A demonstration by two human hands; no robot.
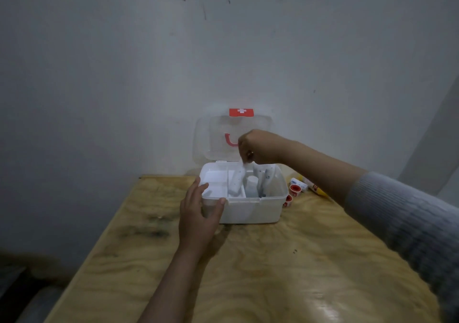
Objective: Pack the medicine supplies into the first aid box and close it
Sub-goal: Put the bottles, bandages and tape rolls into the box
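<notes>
The white first aid box (250, 211) stands open at the table's far side, its clear lid (213, 139) upright against the wall with a red cross tab and red handle. My left hand (198, 213) grips the box's front left corner. My right hand (260, 146) hovers over the box, fingers pinched on the top of a white wrapped packet (236, 181) that stands in the middle compartment. A white bottle (252, 186) and other pale supplies lie inside. Outside, right of the box, lie two red tape rolls (295, 189), a small white tube (298, 182) and a yellow item (319, 190).
The wooden table (248, 273) has its left edge running diagonally, with a dark drop beyond it. A grey wall (149, 74) stands directly behind the box.
</notes>
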